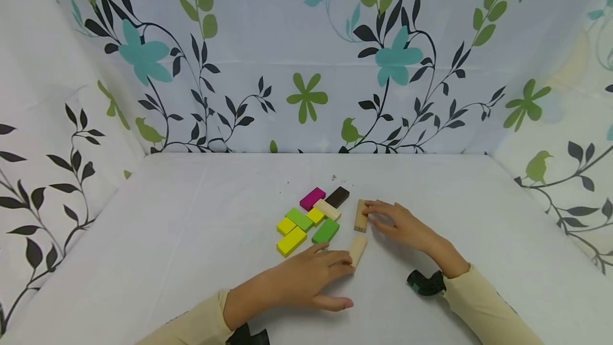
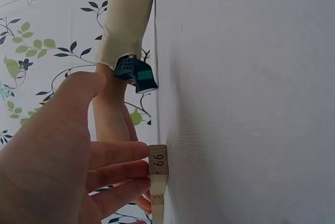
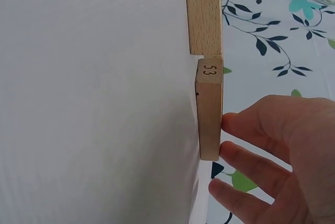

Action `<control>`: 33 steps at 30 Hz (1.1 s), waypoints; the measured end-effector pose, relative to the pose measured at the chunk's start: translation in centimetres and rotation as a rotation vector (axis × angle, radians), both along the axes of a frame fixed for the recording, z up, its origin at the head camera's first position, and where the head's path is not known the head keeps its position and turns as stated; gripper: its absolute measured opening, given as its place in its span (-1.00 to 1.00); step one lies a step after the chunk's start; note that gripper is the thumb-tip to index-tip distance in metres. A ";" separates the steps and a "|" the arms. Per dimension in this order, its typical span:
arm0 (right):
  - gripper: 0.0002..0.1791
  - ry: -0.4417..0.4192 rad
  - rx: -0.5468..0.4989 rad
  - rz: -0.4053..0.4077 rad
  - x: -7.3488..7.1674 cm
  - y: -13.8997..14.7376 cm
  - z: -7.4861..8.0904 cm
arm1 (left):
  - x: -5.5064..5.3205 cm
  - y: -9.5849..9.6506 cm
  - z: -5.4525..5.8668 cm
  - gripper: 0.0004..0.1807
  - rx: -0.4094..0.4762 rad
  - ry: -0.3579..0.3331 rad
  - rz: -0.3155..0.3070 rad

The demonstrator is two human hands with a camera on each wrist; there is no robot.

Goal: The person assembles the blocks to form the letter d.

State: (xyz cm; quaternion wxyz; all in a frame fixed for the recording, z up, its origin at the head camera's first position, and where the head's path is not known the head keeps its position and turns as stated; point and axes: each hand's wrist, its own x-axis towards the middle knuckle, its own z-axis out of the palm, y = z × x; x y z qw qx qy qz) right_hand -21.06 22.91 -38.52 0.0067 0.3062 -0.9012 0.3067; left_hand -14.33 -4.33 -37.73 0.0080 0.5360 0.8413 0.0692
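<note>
Two plain wooden blocks lie end to end on the white table. My left hand [image 1: 306, 278] touches the nearer wooden block [image 1: 357, 249] with straight fingertips, its thumb held apart. In the left wrist view the end of this wooden block [image 2: 158, 161] bears the number 66. My right hand [image 1: 404, 228] has its fingertips on the farther wooden block [image 1: 361, 217], at the side and top. That wooden block [image 3: 210, 116], stamped 53 on its end, appears in the right wrist view with the fingers loosely spread against it.
Left of the plain pair lies a group of flat blocks: yellow [image 1: 291, 241], green [image 1: 325, 230], light green [image 1: 299, 219], magenta [image 1: 312, 198], dark brown [image 1: 337, 197] and another plain one [image 1: 328, 210]. A leaf-patterned cloth [image 1: 268, 57] hangs behind the table [image 1: 201, 217].
</note>
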 end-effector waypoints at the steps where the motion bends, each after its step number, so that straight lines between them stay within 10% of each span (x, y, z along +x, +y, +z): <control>1: -0.67 0.000 0.004 0.003 0.0 0.0 0.0 | 0.0 0.1 0.0 -0.35 -0.001 0.006 -0.002; 11: -0.69 -0.026 0.000 0.013 -0.3 0.0 0.0 | 0.4 1.5 -0.2 -0.32 -0.024 0.174 -0.042; 33: -0.68 -0.042 -0.007 0.091 -1.3 0.6 0.0 | 0.7 2.8 -0.4 -0.29 -0.017 0.059 0.004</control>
